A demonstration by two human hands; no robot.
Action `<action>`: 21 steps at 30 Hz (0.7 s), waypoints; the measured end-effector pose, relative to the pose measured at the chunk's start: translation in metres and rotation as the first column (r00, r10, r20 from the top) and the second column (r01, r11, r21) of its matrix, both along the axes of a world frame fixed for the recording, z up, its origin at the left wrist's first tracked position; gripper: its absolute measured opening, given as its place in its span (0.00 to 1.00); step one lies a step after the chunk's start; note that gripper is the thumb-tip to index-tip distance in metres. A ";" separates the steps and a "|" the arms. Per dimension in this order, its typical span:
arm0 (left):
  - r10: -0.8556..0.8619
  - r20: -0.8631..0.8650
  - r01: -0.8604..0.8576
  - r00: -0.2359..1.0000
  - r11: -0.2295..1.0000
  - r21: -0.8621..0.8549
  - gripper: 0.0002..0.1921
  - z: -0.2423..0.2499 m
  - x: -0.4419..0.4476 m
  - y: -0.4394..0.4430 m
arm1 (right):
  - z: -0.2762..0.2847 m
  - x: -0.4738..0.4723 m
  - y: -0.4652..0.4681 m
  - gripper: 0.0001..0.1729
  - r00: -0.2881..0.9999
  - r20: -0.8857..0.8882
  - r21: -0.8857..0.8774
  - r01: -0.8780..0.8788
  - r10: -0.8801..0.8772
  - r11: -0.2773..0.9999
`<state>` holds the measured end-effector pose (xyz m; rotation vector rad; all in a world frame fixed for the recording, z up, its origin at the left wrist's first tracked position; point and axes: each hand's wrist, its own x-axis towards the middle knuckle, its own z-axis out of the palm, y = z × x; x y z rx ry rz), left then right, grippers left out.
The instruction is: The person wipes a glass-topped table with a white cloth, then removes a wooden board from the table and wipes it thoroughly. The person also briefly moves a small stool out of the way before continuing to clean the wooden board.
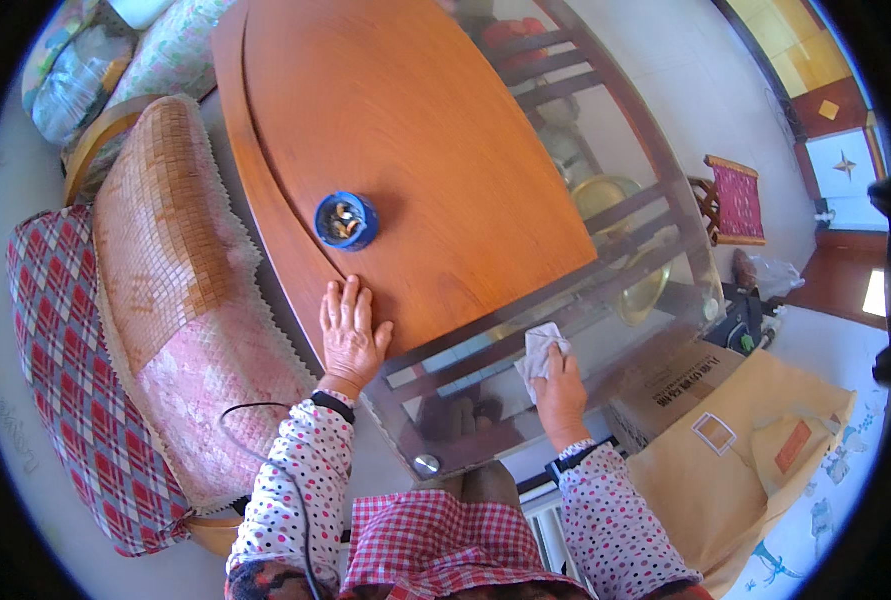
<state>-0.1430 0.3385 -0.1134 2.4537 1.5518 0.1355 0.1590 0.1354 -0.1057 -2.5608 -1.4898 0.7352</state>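
My left hand [353, 330] lies flat on the near left edge of a brown wooden tabletop [415, 165], holding nothing, its fingers slightly apart. Beyond its fingertips stands a round blue ashtray [347, 221] with several cigarette butts in it. In my right hand [561, 394] is a crumpled whitish cloth [541, 356], which rests on the glass top [603, 330] beside the wooden panel. Under the glass, dark slats and yellowish round metal-looking objects show through.
To the left stands a cushioned chair with a beaded mat [167, 225] and a plaid cushion [77, 360]. At the right are a cardboard box [670, 397], a large tan paper bag [685, 480] and a small stool with red fabric [738, 199]. A black cable [288, 472] runs along my left sleeve.
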 end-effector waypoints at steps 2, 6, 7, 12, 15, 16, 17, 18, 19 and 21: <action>0.007 -0.007 -0.008 1.000 1.000 -0.024 0.36 0.000 -0.001 0.000 | -0.001 -0.003 -0.001 0.40 1.000 0.008 -0.038 0.008 -0.008 0.999; 0.007 -0.028 -0.008 1.000 0.999 -0.047 0.35 0.003 -0.002 0.000 | -0.006 -0.010 -0.004 0.44 0.997 0.072 -0.055 0.007 -0.003 0.998; 0.003 -0.019 -0.003 1.000 0.999 -0.045 0.35 0.004 -0.003 0.000 | -0.006 -0.011 -0.005 0.44 0.998 0.068 -0.075 0.009 -0.004 0.997; 0.014 -0.017 -0.016 1.000 0.995 -0.097 0.36 0.009 -0.003 0.002 | -0.003 -0.015 -0.004 0.48 0.998 0.060 -0.092 0.002 0.004 0.996; 0.014 0.045 -0.010 0.999 0.996 -0.084 0.35 0.010 -0.005 0.002 | -0.005 -0.014 -0.004 0.48 0.999 0.049 -0.154 0.008 0.000 0.988; 0.023 0.067 -0.018 0.997 0.997 -0.074 0.35 0.009 -0.005 0.002 | -0.006 -0.013 -0.005 0.48 0.998 0.062 -0.165 -0.003 0.013 0.986; 0.026 0.081 -0.021 0.996 0.998 -0.066 0.34 0.008 -0.006 0.000 | -0.007 -0.012 -0.007 0.48 0.997 0.075 -0.178 -0.013 0.026 0.984; 0.031 0.082 -0.025 0.996 0.997 -0.073 0.34 0.007 -0.007 0.000 | -0.008 -0.010 -0.008 0.47 0.999 0.032 -0.218 0.027 -0.021 0.975; 0.028 0.090 -0.021 0.996 0.997 -0.077 0.34 0.006 -0.007 0.000 | -0.010 -0.011 -0.009 0.47 0.999 0.046 -0.242 0.004 0.008 0.970; 0.021 0.092 -0.012 0.996 0.995 -0.095 0.34 0.004 -0.008 0.000 | -0.012 -0.010 -0.011 0.47 0.994 0.100 -0.212 -0.019 0.042 0.977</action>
